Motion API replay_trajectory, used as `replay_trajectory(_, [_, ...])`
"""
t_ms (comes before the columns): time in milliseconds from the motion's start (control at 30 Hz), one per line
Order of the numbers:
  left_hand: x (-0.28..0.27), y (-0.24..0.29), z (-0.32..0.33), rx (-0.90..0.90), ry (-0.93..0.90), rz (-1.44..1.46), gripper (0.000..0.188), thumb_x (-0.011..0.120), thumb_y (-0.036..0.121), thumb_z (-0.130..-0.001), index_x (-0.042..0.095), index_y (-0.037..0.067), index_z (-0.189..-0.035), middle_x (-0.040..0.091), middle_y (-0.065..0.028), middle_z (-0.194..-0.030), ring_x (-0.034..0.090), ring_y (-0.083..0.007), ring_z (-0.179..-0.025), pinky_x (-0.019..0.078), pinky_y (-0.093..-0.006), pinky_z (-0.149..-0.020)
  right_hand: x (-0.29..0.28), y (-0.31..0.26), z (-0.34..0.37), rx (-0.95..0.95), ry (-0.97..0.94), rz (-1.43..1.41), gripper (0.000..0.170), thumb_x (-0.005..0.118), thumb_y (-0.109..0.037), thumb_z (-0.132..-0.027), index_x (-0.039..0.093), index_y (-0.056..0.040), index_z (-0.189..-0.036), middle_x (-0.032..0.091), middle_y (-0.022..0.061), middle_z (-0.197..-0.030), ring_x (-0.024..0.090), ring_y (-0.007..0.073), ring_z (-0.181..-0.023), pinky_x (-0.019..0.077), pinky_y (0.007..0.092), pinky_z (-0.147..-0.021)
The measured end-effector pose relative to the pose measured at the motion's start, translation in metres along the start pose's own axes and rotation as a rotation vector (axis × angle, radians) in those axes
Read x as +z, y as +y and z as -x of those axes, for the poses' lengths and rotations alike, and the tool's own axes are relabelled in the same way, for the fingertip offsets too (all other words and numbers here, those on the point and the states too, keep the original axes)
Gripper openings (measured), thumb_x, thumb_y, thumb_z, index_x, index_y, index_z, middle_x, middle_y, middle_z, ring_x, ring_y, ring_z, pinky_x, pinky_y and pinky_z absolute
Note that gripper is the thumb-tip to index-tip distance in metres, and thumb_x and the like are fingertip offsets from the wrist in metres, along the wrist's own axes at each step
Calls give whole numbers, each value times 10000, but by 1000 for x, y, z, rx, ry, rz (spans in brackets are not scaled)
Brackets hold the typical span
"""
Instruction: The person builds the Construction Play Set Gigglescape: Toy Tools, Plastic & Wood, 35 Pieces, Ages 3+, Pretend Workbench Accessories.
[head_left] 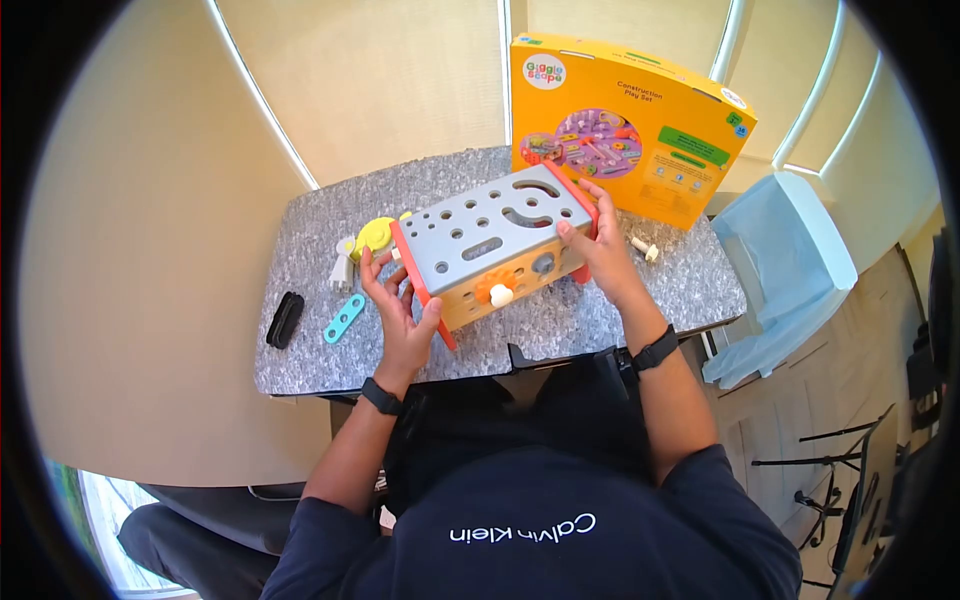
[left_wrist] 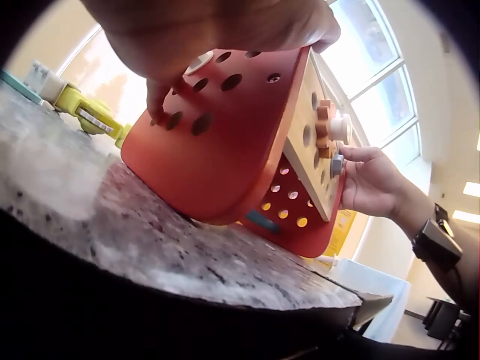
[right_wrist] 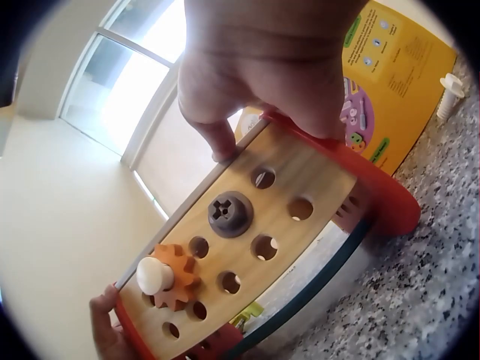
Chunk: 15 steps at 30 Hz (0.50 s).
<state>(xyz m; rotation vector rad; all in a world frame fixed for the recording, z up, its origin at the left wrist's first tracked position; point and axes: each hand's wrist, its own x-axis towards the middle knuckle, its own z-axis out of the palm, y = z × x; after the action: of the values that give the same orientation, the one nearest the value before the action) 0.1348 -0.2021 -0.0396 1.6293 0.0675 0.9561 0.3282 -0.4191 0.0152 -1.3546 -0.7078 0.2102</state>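
Observation:
Both hands hold a toy workbench [head_left: 488,228] by its red end panels, tilted close over the table. Its grey top is full of holes and slots, and its wooden side faces the person. My left hand [head_left: 402,318] grips the left red panel [left_wrist: 217,142], thumb at the near corner and fingers spread along the outer face. At the other end my right hand [head_left: 606,252] grips the right panel, its thumb on the grey top. On the wooden side sit an orange gear [right_wrist: 178,276] with a white peg [right_wrist: 154,275] and a grey slotted bolt head [right_wrist: 230,214].
A yellow construction set box [head_left: 640,130] stands behind the workbench. On the granite-patterned table [head_left: 300,225] lie a yellow toy piece [head_left: 375,236], a turquoise strip with holes [head_left: 345,318], a black object [head_left: 285,320] and a whitish screw [head_left: 645,248]. A blue-covered chair [head_left: 780,270] stands right.

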Motion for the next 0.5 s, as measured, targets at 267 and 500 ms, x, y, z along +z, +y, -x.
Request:
replay_trajectory(267, [-12,1,-7,32,0,-216,1048,736,457,-859,113,78,-1612,299,-170,-1460,436,-312,-1288,445,-466,-1057,-113,-4,-27,93,22,540,489,727,-302,-958,591,-13,-1328,662,157,-1271,630,260,-1188,498,379,-985])
replay_trajectory(500, [-20,49,-57,118,-159,-446,738,730,447,-866,468,52,-1431,415,-165,-1394,430,-323,-1288,371,-489,-1098,-162,49,-12,108,-115,1188,318,832,-90,-756,745,-32,-1056,732,201,-1043,693,365,-1020,540,412,-908])
